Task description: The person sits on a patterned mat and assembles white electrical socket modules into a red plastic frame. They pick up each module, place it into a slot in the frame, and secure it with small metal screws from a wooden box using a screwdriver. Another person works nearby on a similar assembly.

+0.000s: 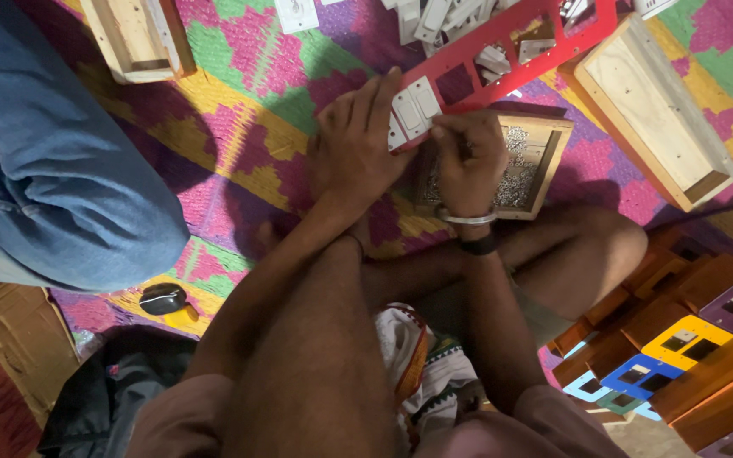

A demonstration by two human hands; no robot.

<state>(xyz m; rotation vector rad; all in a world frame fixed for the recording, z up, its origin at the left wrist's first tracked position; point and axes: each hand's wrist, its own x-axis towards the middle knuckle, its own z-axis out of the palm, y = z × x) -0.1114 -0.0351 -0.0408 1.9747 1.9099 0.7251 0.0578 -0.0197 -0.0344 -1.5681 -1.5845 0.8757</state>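
While the person sits cross-legged on a bright woven mat (239, 144), both hands meet at the near end of a long red switch plate (511, 51) that runs up and to the right. The left hand (354, 148) lies flat with fingers stretched out and close together, pressing on the white switches (409, 110) fitted in the plate's near end. The right hand (468, 157) is curled tight, fingertips pinched at the plate's edge just beside those switches; what it pinches, if anything, cannot be told.

Room about the hands is narrow. A small wooden tray (553, 157) sits directly under the right hand, touching the plate's lower edge — it holds a bed of small silvery screws (515, 178). To the right lies an empty pale wooden box (655, 110), near the tray; another wooden box (133, 34) sits at the upper left, well apart. Loose white switch parts (434, 17) are heaped beyond the red plate.

On the left, a blue denim-clad leg (53, 170) of another person crowds the mat's edge, with a dark oval object (163, 298) below it. At lower right a stack of wooden boxes with coloured plates (689, 348) — purple, yellow, blue — presses close to the knee.
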